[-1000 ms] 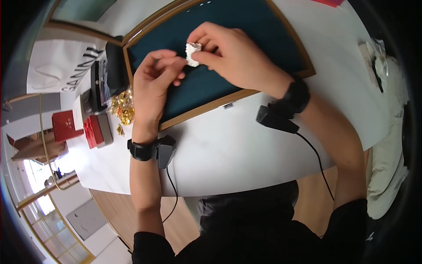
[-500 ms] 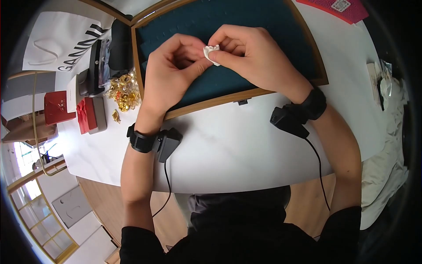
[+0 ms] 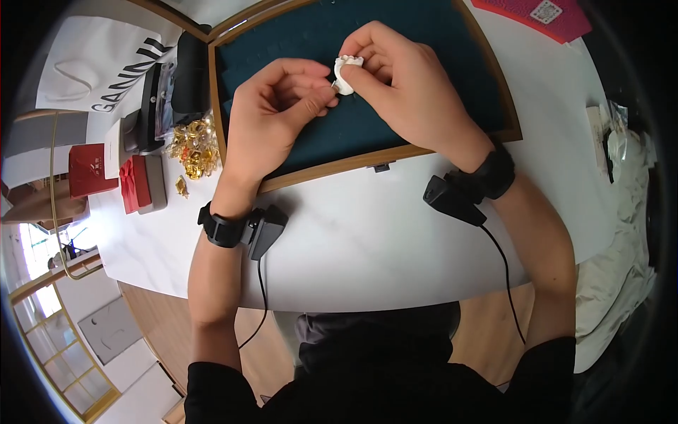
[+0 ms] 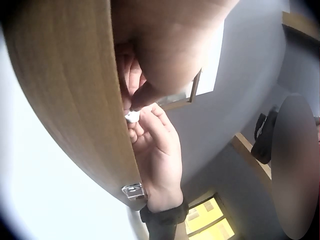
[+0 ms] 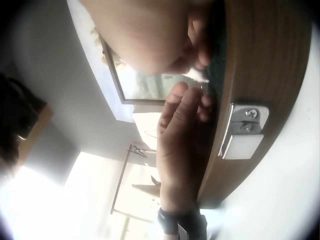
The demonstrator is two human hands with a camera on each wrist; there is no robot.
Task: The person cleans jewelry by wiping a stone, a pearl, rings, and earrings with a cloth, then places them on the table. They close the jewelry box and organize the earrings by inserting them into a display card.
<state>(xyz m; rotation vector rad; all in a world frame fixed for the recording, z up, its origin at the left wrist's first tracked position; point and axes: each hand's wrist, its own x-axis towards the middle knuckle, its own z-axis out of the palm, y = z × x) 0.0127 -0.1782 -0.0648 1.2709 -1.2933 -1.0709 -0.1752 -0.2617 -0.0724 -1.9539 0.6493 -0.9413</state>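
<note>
In the head view my right hand (image 3: pixel 409 85) pinches a small white piece with a scalloped edge (image 3: pixel 346 79) between thumb and fingers, above the dark green lining (image 3: pixel 304 148) of a wood-framed case. My left hand (image 3: pixel 272 113) is beside it, thumb and index fingertip together on a tiny silvery bit at the white piece's lower left edge. The right wrist view shows that glint right at the left fingertips (image 5: pixel 192 95). What the silvery bit is, I cannot tell. From the left wrist, the white piece (image 4: pixel 132 116) shows between both hands, partly hidden by fingers.
The case's wooden front edge (image 3: pixel 339 167) carries a metal latch (image 5: pixel 245 132). Left of it lie gold-coloured wrapped pieces (image 3: pixel 194 148), a red box with a ribbon (image 3: pixel 134 185) and a white paper bag (image 3: pixel 99 67). A pink-red card (image 3: pixel 540 15) lies at the back right.
Both hands first shifted right in the head view and met at the white piece. Since then the right hand has lifted it slightly away, and a silvery bit shows at the left fingertips.
</note>
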